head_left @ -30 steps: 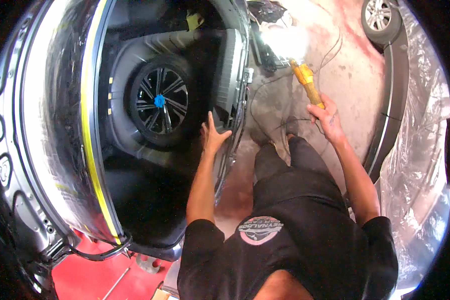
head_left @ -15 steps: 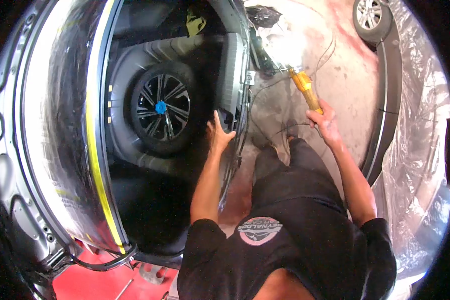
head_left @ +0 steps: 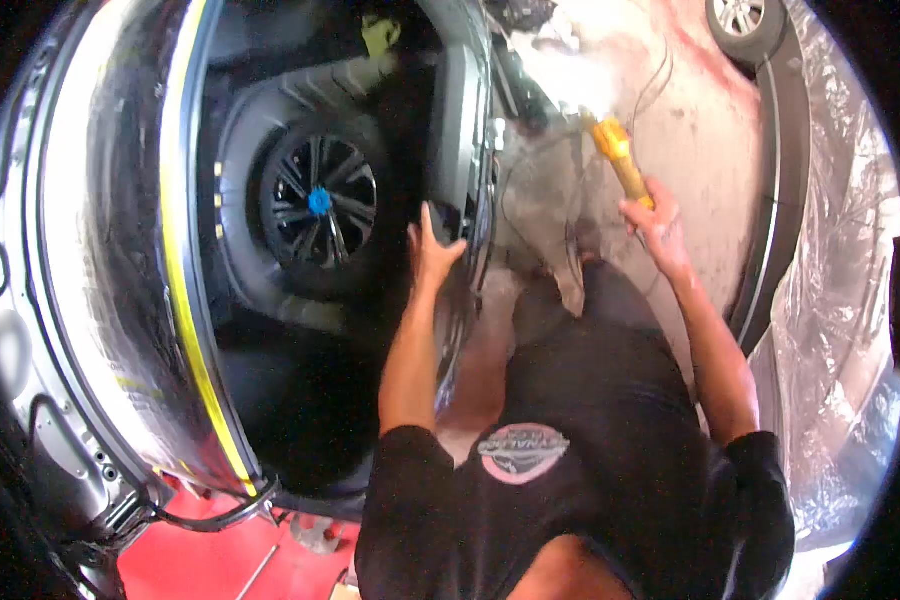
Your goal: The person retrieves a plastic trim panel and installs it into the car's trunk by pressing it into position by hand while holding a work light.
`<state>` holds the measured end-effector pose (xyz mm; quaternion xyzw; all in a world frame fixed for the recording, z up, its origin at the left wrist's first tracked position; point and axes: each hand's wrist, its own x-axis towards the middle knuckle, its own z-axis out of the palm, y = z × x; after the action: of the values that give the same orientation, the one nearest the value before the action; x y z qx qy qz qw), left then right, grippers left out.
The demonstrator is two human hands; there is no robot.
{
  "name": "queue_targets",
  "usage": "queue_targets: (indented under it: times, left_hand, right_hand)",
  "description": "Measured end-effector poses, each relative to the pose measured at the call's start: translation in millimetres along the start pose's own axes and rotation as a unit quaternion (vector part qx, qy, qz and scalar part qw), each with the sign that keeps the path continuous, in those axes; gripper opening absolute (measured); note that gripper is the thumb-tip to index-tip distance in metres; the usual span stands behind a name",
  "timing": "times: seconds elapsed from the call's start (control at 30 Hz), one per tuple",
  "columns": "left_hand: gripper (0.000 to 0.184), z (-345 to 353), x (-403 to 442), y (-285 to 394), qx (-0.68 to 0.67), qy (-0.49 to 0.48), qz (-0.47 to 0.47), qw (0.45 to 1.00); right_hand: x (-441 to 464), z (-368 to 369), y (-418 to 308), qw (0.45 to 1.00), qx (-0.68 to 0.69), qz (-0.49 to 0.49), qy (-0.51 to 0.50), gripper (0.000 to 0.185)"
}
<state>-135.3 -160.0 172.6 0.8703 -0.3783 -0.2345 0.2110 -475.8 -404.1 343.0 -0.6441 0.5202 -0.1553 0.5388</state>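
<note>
My right hand [head_left: 658,222] is wrapped around the yellow handle of a lit work light [head_left: 620,160], whose bright glare falls on the floor ahead and hides its front end. My left hand [head_left: 435,252] is open, thumb and fingers spread, at the rear edge of an open car trunk. It rests beside or against a dark piece at the inner side of the trunk sill [head_left: 457,150]; the exact contact is hard to see. Inside the trunk well lies a spare wheel [head_left: 345,232] with dark spokes and a blue hub piece [head_left: 319,201].
Yellow tape [head_left: 180,290] runs along the trunk opening's far side. A cord [head_left: 573,180] trails over the floor near my feet. At right are another car's wheel [head_left: 738,25], a long dark panel [head_left: 773,190] and clear plastic sheeting [head_left: 835,300]. A yellow-green cloth [head_left: 380,37] sits in the trunk.
The view has shifted slightly, and the trunk appears a little farther left and up. The work light has moved slightly up and right in view. My left hand stays spread at the sill.
</note>
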Motion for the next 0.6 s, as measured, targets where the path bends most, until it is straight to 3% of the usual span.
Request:
queue_targets:
  times: [0.1,0.33,0.4,0.5,0.6]
  left_hand:
    - [0.122,-6.1,2.0,9.9,0.021,-0.019,-0.033,0.999]
    - [0.116,-6.6,21.7,-30.3,-0.090,-0.036,0.029,0.995]
    - [0.116,-5.2,19.5,-23.8,-0.075,-0.023,0.037,0.996]
    - [0.114,-5.4,8.3,-9.0,-0.068,-0.012,0.028,0.997]
    - [0.110,-2.2,5.2,2.4,-0.038,0.014,0.029,0.999]
  right_hand:
    - [-6.8,3.2,-4.7,0.999,0.036,0.017,-0.011,0.032]
    - [-27.8,8.6,38.9,0.999,-0.024,0.027,-0.035,0.039]
    - [-34.1,7.6,40.3,0.999,-0.015,-0.007,-0.051,0.043]
    - [-26.8,7.8,49.1,0.994,-0.009,0.070,-0.084,0.046]
    - [-8.6,5.2,61.6,0.997,-0.037,0.030,-0.067,0.047]
